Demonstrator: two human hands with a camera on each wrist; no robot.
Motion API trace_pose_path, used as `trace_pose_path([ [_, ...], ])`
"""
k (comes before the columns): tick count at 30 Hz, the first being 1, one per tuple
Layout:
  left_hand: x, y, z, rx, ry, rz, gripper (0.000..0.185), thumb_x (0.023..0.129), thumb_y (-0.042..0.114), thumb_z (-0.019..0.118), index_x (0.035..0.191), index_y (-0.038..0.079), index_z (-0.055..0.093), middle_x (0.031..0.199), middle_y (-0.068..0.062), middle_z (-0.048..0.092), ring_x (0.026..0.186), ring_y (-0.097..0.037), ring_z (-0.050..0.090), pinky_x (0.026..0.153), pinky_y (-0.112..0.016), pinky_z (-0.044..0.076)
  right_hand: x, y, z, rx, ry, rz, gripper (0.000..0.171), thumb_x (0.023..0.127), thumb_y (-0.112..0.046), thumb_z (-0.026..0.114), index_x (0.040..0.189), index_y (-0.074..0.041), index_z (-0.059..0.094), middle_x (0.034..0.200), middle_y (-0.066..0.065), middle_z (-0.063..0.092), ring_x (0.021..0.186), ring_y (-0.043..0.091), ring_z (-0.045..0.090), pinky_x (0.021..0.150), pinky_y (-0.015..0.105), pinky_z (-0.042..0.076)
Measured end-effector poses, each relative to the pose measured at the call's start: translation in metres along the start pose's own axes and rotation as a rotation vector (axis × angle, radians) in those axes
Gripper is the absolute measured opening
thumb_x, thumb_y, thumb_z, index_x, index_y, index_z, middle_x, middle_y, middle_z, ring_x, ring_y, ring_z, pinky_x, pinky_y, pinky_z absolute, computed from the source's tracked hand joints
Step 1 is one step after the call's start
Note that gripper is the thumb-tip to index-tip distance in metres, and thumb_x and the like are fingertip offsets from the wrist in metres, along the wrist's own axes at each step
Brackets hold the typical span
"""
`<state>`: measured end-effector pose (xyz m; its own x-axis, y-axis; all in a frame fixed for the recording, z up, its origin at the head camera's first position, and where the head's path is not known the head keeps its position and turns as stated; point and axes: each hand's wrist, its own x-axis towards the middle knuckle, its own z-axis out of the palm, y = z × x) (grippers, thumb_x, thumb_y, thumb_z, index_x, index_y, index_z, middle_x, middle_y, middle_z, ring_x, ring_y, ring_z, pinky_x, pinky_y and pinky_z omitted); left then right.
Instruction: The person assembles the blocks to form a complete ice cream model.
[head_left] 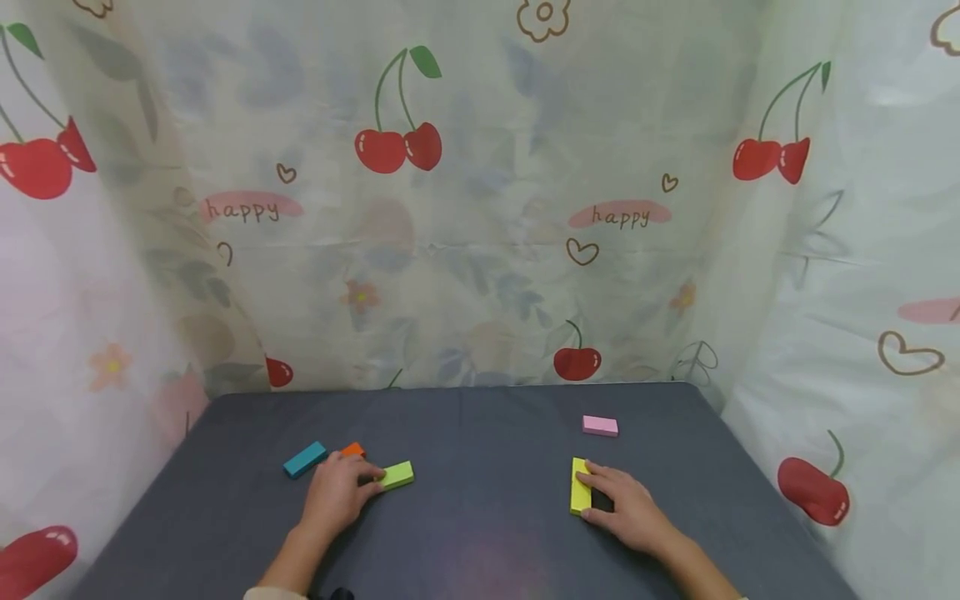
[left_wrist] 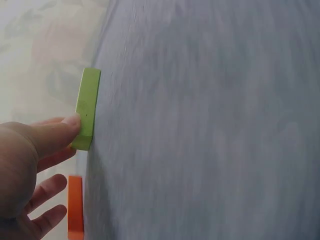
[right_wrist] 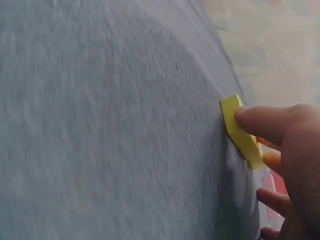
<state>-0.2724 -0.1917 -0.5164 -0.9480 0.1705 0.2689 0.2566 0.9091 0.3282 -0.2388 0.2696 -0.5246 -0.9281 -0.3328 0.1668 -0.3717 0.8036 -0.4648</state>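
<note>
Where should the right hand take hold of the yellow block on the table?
Pinch the yellow block across its two long sides, coming from above. It lies flat with its long axis pointing away from the person; the right hand already rests against its right side.

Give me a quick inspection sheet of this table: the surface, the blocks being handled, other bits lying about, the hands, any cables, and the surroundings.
Surface: dark grey table, covered in cloth.
Job's things: green block lying flat, touched at its near end by the left hand; yellow block lying flat, with the right hand at its side, thumb on its far end.
Clutter: teal block and orange block just beyond the left hand; pink block beyond the right hand.
Hands: both low on the table, each at its own block; whether they grip is unclear.
Cables: nothing seen.
Surroundings: cherry-print curtain on three sides, with "happy" lettering.
</note>
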Motion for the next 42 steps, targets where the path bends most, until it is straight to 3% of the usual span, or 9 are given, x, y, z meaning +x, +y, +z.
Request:
trace_pose_path([
  [6, 0.006, 0.015, 0.008, -0.02, 0.017, 0.002, 0.022, 0.073, 0.027, 0.085, 0.094, 0.026, 0.079, 0.088, 0.008, 0.068, 0.081, -0.018, 0.054, 0.071, -0.042, 0.045, 0.006, -0.013, 0.007, 0.03, -0.046, -0.053, 0.056, 0.086, -0.041, 0.072, 0.134, -0.014, 0.061, 0.144, 0.009, 0.048, 0.129, 0.038, 0.043, 0.097, 0.068, 0.029],
  [15, 0.016, 0.036, 0.014, 0.043, 0.004, 0.065, 0.018, 0.074, 0.03, 0.084, 0.091, 0.025, 0.08, 0.086, 0.007, 0.066, 0.075, -0.016, 0.049, 0.068, -0.035, 0.042, 0.014, -0.034, 0.019, 0.041, -0.088, -0.125, 0.056, 0.086, -0.041, 0.072, 0.134, -0.015, 0.061, 0.144, 0.008, 0.049, 0.128, 0.036, 0.044, 0.096, 0.066, 0.031],
  [24, 0.024, 0.059, 0.024, 0.059, -0.002, 0.098, 0.016, 0.077, 0.031, 0.082, 0.091, 0.024, 0.08, 0.087, 0.005, 0.066, 0.08, -0.019, 0.052, 0.073, -0.041, 0.043, 0.02, -0.059, 0.031, 0.039, -0.146, -0.17, 0.056, 0.087, -0.042, 0.07, 0.136, -0.019, 0.059, 0.146, 0.006, 0.047, 0.131, 0.033, 0.042, 0.1, 0.064, 0.029],
  [34, 0.029, 0.088, 0.037, 0.073, -0.012, 0.129, 0.016, 0.076, 0.032, 0.083, 0.091, 0.026, 0.08, 0.088, 0.006, 0.066, 0.08, -0.019, 0.052, 0.073, -0.04, 0.043, 0.028, -0.084, 0.045, 0.029, -0.21, -0.201, 0.056, 0.089, -0.048, 0.066, 0.139, -0.025, 0.056, 0.149, 0.0, 0.044, 0.133, 0.03, 0.04, 0.103, 0.061, 0.027],
  [42, 0.033, 0.101, 0.044, 0.069, 0.006, 0.184, 0.016, 0.076, 0.031, 0.083, 0.091, 0.025, 0.08, 0.084, 0.007, 0.065, 0.077, -0.018, 0.051, 0.072, -0.04, 0.043, 0.033, -0.095, 0.052, 0.003, -0.24, -0.233, 0.055, 0.09, -0.05, 0.064, 0.14, -0.027, 0.055, 0.148, -0.003, 0.044, 0.133, 0.027, 0.041, 0.103, 0.06, 0.029],
])
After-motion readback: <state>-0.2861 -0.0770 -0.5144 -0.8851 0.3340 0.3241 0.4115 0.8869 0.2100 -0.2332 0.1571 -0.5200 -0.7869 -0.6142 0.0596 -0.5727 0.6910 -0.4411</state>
